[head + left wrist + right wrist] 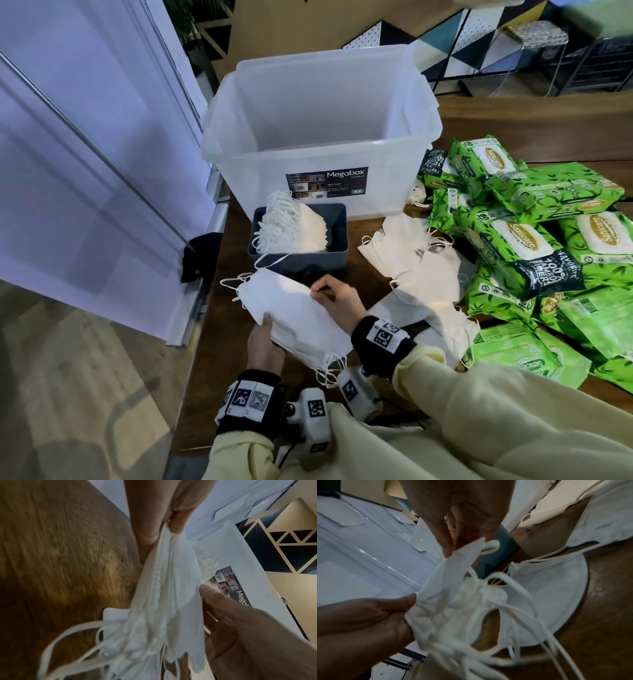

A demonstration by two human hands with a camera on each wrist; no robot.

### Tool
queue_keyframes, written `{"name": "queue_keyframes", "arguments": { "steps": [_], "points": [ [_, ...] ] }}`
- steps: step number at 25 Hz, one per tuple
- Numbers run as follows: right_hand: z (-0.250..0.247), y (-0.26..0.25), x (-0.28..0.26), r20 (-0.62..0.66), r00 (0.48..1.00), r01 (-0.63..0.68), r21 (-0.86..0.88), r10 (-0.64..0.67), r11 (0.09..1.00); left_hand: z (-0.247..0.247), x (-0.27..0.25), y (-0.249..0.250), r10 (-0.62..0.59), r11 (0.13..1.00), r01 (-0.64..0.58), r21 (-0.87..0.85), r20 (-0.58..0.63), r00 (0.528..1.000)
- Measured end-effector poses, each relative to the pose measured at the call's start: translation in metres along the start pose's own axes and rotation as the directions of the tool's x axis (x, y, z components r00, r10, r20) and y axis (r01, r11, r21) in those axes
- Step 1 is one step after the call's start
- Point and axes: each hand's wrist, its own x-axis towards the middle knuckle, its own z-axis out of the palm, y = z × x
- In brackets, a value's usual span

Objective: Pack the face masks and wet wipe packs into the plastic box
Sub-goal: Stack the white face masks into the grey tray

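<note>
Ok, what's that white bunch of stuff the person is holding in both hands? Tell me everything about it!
It is a stack of face masks, white, thin and soft-looking like cloth, folded flat and layered together. White ear loops dangle from both ends. The stack is held tilted just above the wooden table, in front of a grey tray with more masks. The left hand grips its near edge; the right hand pinches its far edge.

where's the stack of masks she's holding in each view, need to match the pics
Head: the stack of masks sits low centre, left hand under its near end, right hand at its far edge.
Left wrist: it runs down the centre.
Right wrist: centre, ear loops trailing to the lower right.
Shared landmark: the wooden table.
</note>
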Motion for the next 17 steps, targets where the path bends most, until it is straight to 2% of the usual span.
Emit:
{"name": "queue_keyframes", "arguments": {
  "steps": [4,8,10,13,15,17],
  "points": [
    [0.007,0.005,-0.009,0.131,0.991,-0.019,-0.129,0.036,0.991,-0.002,-0.005,0.000,-0.046,0.997,0.042,-0.072,-0.052,0.998],
    [0.010,-0.004,-0.012,0.177,0.983,0.081,-0.214,-0.043,0.973,-0.002,-0.007,-0.002,-0.003,1.000,0.004,-0.024,0.023,1.000],
    [0.010,-0.006,-0.013,0.231,0.973,0.060,-0.287,0.008,0.956,-0.002,-0.007,-0.001,0.012,1.000,-0.013,0.022,0.025,1.000],
    [0.011,-0.008,-0.016,0.411,0.899,-0.059,-0.225,0.150,0.972,0.000,-0.007,-0.001,0.037,0.996,-0.038,0.085,0.008,0.999],
    [0.016,-0.006,-0.017,0.516,0.840,-0.066,-0.213,0.169,0.975,0.001,-0.009,-0.002,0.046,0.992,-0.043,0.118,-0.021,0.999],
    [0.014,-0.005,-0.018,0.557,0.808,-0.087,-0.211,0.193,0.974,0.000,-0.009,-0.001,0.045,0.991,-0.037,0.129,-0.057,0.997]
  ]
}}
